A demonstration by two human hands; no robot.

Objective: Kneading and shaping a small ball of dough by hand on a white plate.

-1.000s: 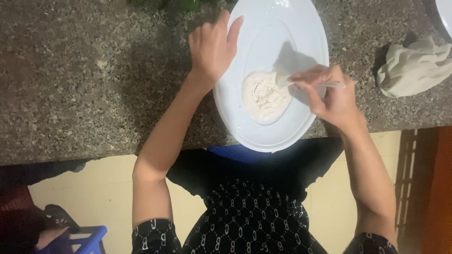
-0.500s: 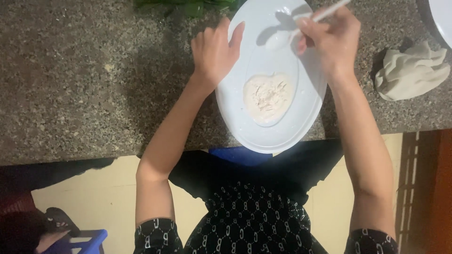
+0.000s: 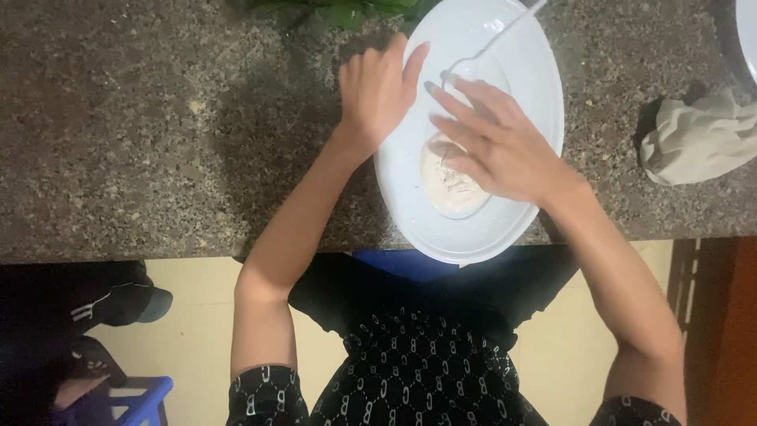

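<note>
The large white oval ceramic plate (image 3: 520,87) lay on the speckled grey-brown granite counter (image 3: 158,126), its near end overhanging the counter's front edge a little, and it serves here as the landmark. Its long axis ran from the near rim, close to the person's body, up and slightly to the right toward the far side of the counter. In the near half of the plate sat a pale, off-white mound of dough or batter (image 3: 445,185), roughly heart-shaped and flattened, so the mixing looked well advanced, though the surface was streaked and uneven and more working seemed left to do. A thin white plastic fork (image 3: 489,43) rested in the far half of the plate, tines pointing down and left toward the plate's middle, handle running up and right past the far rim; no hand held it. The left hand (image 3: 378,91) lay flat and open on the plate's left rim, fingers loosely spread, steadying it without gripping anything. The right hand (image 3: 497,146) hung open over the plate's centre, fingers extended toward the left rim, partly covering the mound; whether it touched the dough I could not tell. To the right of the plate, well apart, lay a crumpled grey-beige cloth (image 3: 698,138); beyond the plate's far left rim some green leaves (image 3: 347,12) showed.
</note>
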